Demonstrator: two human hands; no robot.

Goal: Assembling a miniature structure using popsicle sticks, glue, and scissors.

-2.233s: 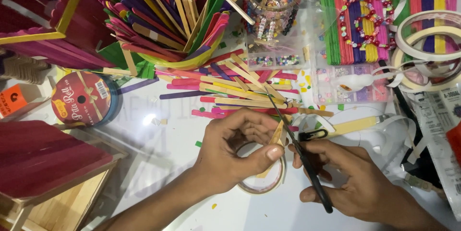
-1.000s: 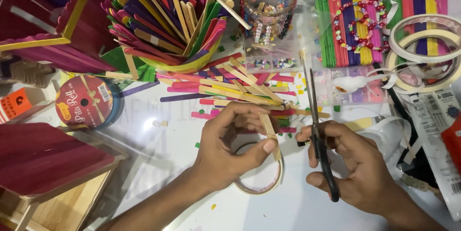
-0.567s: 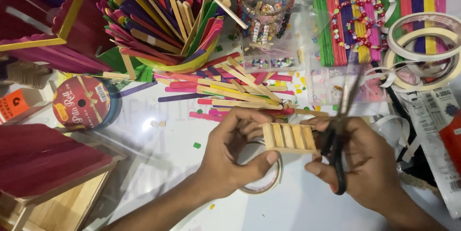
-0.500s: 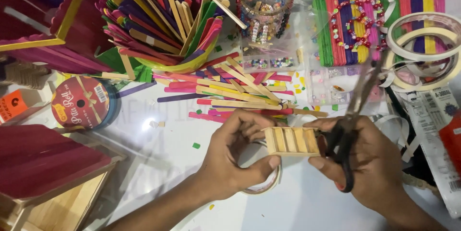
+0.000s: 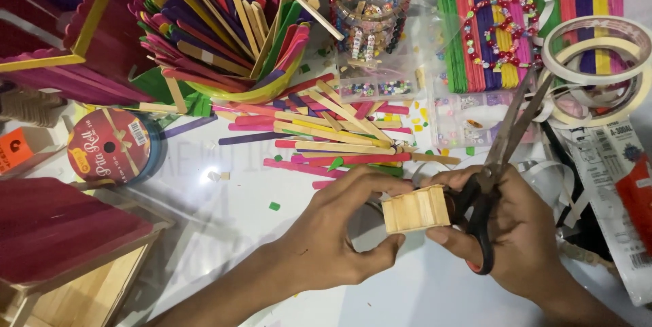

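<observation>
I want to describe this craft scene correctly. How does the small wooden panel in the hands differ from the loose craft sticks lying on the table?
The small wooden panel is bare wood; the loose craft sticks are pink, purple, green and plain. The panel is short pieces joined side by side; the sticks are long and separate. The panel is held between the left hand and right hand; the sticks lie untouched. Both seem made of flat craft sticks.

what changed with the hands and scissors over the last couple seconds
The scissors in the right hand swung from pointing down toward the person to pointing up and away. The small panel of joined wooden sticks turned from edge-on to flat, now pinched by both hands, left hand included. The stick pile stayed put.
</observation>
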